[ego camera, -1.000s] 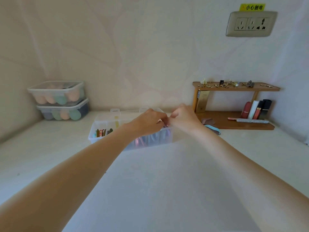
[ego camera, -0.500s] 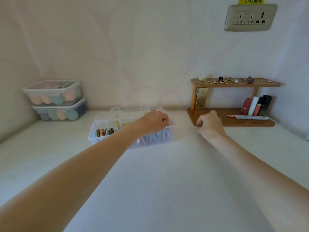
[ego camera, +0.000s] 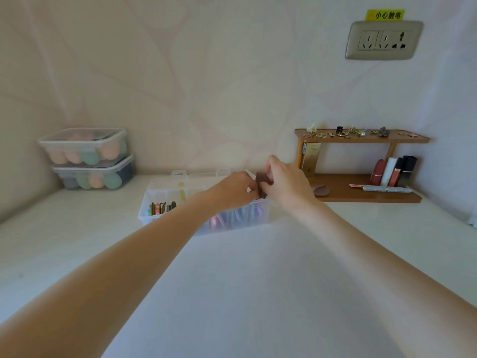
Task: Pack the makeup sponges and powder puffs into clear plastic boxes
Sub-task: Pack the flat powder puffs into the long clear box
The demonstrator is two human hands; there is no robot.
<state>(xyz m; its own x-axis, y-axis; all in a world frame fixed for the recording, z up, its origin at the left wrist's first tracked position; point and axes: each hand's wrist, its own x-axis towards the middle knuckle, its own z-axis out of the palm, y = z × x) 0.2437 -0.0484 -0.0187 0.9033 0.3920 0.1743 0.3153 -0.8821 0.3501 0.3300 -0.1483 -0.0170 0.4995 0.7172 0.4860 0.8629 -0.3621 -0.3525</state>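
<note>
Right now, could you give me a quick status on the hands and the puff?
Right hand pinches brown puff above open clear box. Left hand at box, grip unclear. Nothing in the way.

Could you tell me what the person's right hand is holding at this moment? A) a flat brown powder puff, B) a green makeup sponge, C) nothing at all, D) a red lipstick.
A: the right hand pinches a flat brown powder puff over the open clear plastic box, next to the left hand.

Brown puff (ego camera: 261,180) above box (ego camera: 165,196) (open)
</note>
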